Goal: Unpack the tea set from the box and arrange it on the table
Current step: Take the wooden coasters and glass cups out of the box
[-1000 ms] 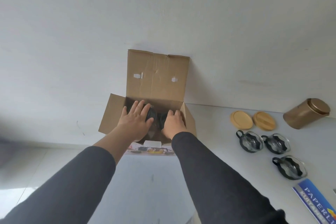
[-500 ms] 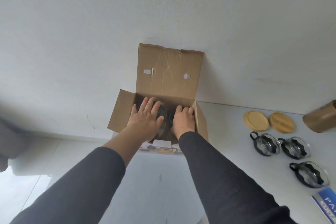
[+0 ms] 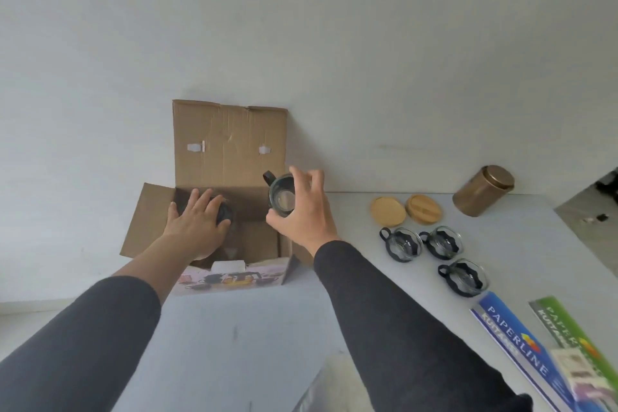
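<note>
An open cardboard box (image 3: pixel 230 140) stands on the white table (image 3: pixel 234 328) against the wall, lid flap up. My right hand (image 3: pixel 301 211) holds a glass cup with a black handle (image 3: pixel 281 197) lifted above the box's right side. My left hand (image 3: pixel 197 224) reaches down into the box and rests on a dark item (image 3: pixel 224 213); whether it grips that item is not clear. Three glass cups in black holders (image 3: pixel 401 244) (image 3: pixel 443 242) (image 3: pixel 465 278) sit on the table to the right.
Two round wooden lids (image 3: pixel 388 209) (image 3: pixel 423 209) lie behind the cups. A bronze canister (image 3: pixel 483 191) stands at the back right. Blue and green paper packs (image 3: pixel 515 341) lie at the near right. The table's right edge runs near the canister.
My right hand has come up out of the box with a glass cup in it. My left hand stays inside the box on the dark item.
</note>
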`<state>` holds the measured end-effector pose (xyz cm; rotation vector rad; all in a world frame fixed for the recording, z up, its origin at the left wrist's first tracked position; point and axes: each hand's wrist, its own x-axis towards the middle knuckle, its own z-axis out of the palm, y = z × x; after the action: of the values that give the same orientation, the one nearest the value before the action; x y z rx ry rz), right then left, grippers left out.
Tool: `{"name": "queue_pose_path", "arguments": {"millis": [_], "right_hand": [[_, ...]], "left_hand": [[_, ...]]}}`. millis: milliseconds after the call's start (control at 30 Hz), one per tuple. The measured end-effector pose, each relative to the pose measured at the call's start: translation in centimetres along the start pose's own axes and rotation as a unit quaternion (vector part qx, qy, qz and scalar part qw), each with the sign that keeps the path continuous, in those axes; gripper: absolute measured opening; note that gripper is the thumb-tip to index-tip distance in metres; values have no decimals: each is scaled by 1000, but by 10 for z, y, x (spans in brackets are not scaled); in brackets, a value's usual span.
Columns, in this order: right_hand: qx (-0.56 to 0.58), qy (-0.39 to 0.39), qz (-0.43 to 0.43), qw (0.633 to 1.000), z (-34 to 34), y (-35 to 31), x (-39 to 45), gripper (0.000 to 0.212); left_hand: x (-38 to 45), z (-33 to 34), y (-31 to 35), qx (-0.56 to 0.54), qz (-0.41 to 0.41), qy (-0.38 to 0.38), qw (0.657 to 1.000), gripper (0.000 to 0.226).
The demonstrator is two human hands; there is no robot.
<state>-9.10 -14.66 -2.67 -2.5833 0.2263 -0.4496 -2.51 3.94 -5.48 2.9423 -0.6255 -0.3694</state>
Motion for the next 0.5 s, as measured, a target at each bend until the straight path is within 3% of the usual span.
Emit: {"name": "queue_pose_path", "arguments": {"millis": [167,333,400,500], "right_hand": [[18,57,48,997,-33,48,-37,82],[1,22,86,996,-52,102,-74,80],[-9,-10,82,997,-61,123,-85,79],[-17,-39,92,995,-74,158,-99,77]], "left_hand": [[-6,-7,47,-37,24,110,993,46],[-13,6,132,-94,128,186,970,44],[-15,23,165,-113,174,187,960,45],[-17,56,210,-103,187,114,970,45]]}}
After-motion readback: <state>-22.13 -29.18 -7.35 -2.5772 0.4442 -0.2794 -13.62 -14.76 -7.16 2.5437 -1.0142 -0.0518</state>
